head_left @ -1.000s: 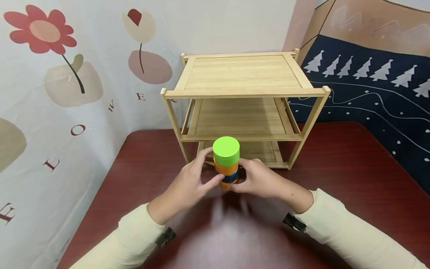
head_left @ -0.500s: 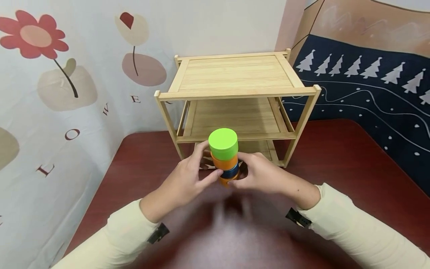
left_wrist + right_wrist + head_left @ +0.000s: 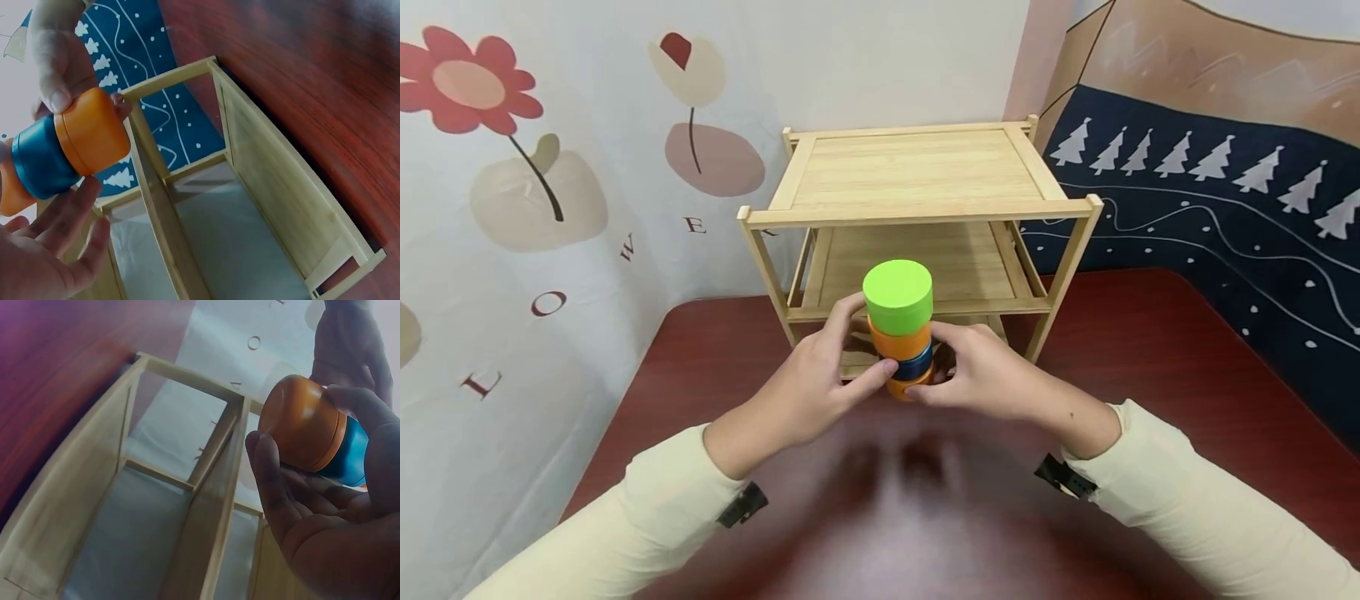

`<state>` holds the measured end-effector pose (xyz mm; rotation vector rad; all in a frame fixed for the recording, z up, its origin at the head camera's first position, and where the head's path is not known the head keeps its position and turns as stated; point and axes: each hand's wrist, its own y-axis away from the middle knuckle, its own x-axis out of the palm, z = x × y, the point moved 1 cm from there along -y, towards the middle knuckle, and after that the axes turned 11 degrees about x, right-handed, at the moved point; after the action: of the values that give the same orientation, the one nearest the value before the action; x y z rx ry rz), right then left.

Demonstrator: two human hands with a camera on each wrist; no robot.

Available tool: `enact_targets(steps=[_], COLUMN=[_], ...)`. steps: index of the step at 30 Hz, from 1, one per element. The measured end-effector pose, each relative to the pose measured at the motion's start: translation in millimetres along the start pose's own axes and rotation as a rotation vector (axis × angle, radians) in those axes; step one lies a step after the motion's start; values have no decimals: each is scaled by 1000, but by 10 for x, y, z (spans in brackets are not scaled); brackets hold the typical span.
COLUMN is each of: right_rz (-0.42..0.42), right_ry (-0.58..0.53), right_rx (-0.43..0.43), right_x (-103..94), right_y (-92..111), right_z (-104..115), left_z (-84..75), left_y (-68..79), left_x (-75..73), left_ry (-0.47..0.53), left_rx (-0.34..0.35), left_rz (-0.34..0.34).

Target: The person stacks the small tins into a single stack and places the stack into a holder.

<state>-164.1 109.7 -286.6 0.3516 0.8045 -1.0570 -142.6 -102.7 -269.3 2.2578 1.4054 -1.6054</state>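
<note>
Both hands grip one upright stack of round, jar-like pieces in front of the shelf, raised above the table. Its top is a bright green cylinder, with an orange band, a dark blue band and an orange bottom piece below. My left hand holds the stack from the left, its thumb across the blue band. My right hand holds the lower part from the right, its thumb on the orange bottom piece. The other fingers are partly hidden behind the stack in the head view.
A pale wooden shelf rack with three levels stands on the dark red table, just beyond the hands. Behind it hang a flower-printed white cloth and a navy cloth with white trees.
The hands have lifted the stack higher and slightly left in the head view, keeping the same hold. The head view has shifted a little, so the shelf appears further left.
</note>
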Motion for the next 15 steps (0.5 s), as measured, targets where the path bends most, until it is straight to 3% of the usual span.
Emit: enact_targets(steps=[15], right_rz=[4], right_ry=[27], right_rx=[18], right_x=[-342], right_y=[1], right_z=[151], left_z=[-167], left_y=[-284], left_x=[-170], left_ry=[64], left_rx=[57], left_rz=[-33])
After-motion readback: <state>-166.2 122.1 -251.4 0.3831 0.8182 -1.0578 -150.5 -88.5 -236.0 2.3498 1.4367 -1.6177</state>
